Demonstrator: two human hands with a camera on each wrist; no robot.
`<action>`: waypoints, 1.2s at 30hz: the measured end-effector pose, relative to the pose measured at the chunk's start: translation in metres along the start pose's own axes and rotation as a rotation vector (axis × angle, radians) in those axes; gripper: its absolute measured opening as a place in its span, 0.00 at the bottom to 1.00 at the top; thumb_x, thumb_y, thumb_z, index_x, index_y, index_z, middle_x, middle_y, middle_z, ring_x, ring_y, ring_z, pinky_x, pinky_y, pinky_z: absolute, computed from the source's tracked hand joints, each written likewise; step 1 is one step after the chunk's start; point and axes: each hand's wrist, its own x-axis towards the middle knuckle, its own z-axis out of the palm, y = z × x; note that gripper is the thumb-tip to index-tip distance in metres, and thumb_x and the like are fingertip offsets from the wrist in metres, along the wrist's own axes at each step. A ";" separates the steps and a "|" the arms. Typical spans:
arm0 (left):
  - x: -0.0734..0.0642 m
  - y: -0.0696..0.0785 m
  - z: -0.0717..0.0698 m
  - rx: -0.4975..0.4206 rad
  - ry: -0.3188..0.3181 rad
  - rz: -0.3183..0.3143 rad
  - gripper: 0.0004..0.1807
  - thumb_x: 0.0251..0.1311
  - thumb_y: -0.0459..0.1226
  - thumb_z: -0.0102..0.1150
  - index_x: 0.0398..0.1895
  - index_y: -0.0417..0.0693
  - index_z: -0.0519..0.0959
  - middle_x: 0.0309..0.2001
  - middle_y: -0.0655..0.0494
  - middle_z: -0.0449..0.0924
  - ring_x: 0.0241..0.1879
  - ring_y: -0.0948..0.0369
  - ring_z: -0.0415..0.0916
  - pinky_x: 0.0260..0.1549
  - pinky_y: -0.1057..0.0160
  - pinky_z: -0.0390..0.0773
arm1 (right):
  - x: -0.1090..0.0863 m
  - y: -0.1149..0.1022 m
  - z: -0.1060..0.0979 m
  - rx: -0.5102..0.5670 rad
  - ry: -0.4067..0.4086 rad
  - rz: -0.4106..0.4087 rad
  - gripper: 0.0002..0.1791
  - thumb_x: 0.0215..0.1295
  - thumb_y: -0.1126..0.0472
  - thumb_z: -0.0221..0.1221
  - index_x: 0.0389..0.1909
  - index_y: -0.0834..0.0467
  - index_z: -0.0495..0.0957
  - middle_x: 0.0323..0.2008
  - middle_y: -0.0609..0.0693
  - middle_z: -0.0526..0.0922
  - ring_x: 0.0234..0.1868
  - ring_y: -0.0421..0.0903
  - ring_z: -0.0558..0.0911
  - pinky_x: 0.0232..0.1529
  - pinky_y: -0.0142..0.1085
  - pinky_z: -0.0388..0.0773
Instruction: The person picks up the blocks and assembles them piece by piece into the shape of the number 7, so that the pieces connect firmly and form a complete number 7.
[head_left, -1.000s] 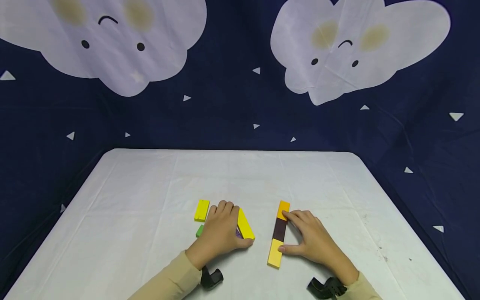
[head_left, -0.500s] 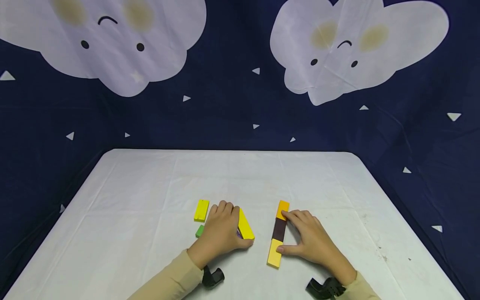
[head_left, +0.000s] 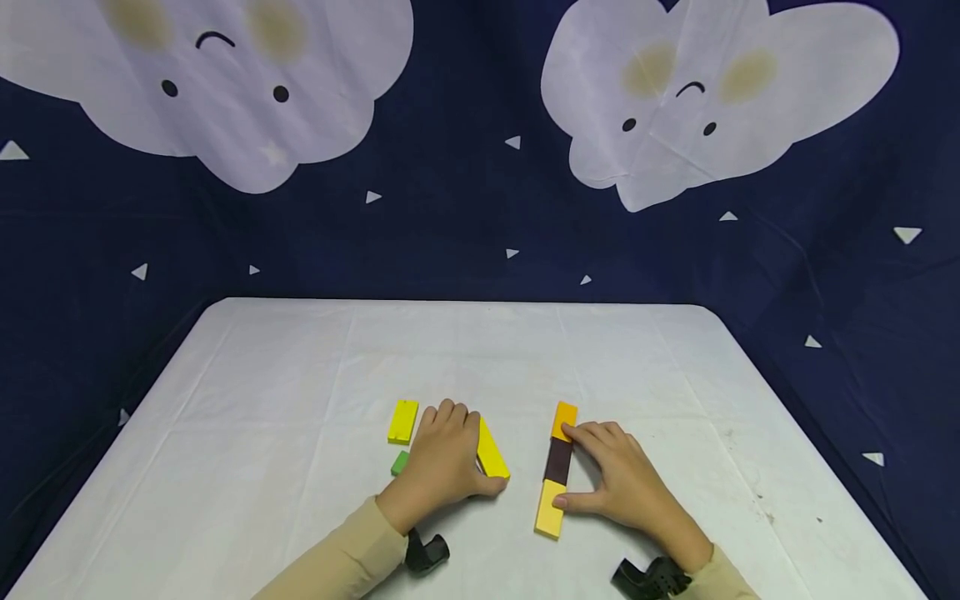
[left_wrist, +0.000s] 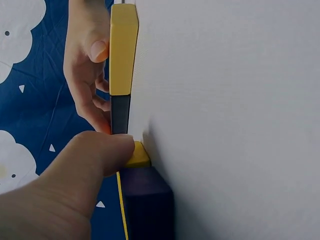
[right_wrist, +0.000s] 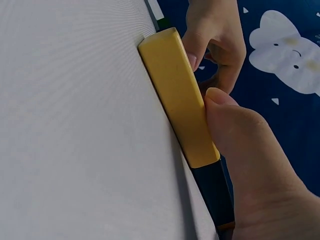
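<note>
My left hand (head_left: 442, 462) spans a long yellow block (head_left: 492, 454), thumb at its near end and index finger at its far end. A dark purple block (left_wrist: 148, 210) sits beside that yellow block in the left wrist view; the left hand hides it from the head view. Right of this, three blocks lie end to end: orange (head_left: 565, 417), dark brown (head_left: 558, 460) and pale yellow (head_left: 550, 515). My right hand (head_left: 618, 475) touches the row's right side. Its thumb rests against the pale yellow block, and its index fingertip meets the orange one.
A yellow block (head_left: 402, 422) and a green block (head_left: 399, 463) lie left of the left hand, the green one partly covered. All lie on a white-covered table (head_left: 600, 350), backed by a dark blue cloth (head_left: 450, 225). Black devices (head_left: 427, 554) sit at both wrists.
Both hands stay nearly still. The left hand has shifted very slightly right, and the purple strip beside the long yellow block no longer shows in the head view.
</note>
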 end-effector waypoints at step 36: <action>0.020 -0.007 0.001 -0.194 -0.112 0.015 0.49 0.35 0.65 0.74 0.61 0.49 0.75 0.53 0.55 0.77 0.51 0.56 0.66 0.45 0.55 0.60 | 0.000 0.002 0.002 0.015 -0.006 -0.001 0.57 0.38 0.16 0.61 0.68 0.47 0.72 0.56 0.42 0.78 0.57 0.43 0.73 0.55 0.48 0.69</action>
